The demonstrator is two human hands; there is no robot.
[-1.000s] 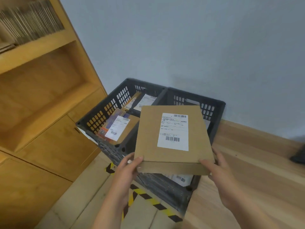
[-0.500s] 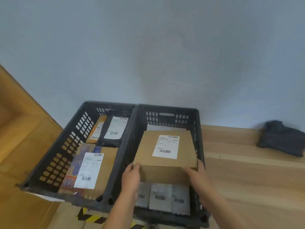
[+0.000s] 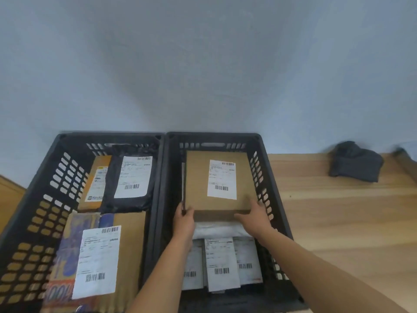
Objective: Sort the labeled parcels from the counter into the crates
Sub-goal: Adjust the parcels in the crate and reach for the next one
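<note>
1. Fingers [image 3: 181, 208] of the left hand [image 3: 184, 220] curl round the near left corner of the cardboard box [image 3: 198, 184]. Those of the right hand [image 3: 255, 216] clasp the near right corner, with the thumb lying along the front face.
2. Label upward, the box sits low at the far end of the right crate [image 3: 214, 135]. Its near edge is over a white soft parcel [image 3: 216, 230], and flat labelled parcels [image 3: 222, 265] lie nearer the person. Whether its underside already rests on anything cannot be told.
3. It looks like stiff card with flat faces that keeps its shape under a grip. Since two corner holds carry it, it is probably light to moderate in weight, though the contents are unknown.
4. The near corners and the near edge seem the best places to take hold. The crate walls stand close beside the box's long sides, so fingers placed there could get trapped.
5. Smooth card may slide against bare skin, so gripping round an edge is likely surer than pressing on a flat face.
6. The soft parcel beneath would probably give, so the box may settle tilted. Lowering it is likely safer than dropping it.
7. A black mailer [image 3: 132, 179] lies in the left crate [image 3: 108, 135], and a dark cloth [image 3: 355, 162] sits on the wooden surface [image 3: 338, 211].
</note>
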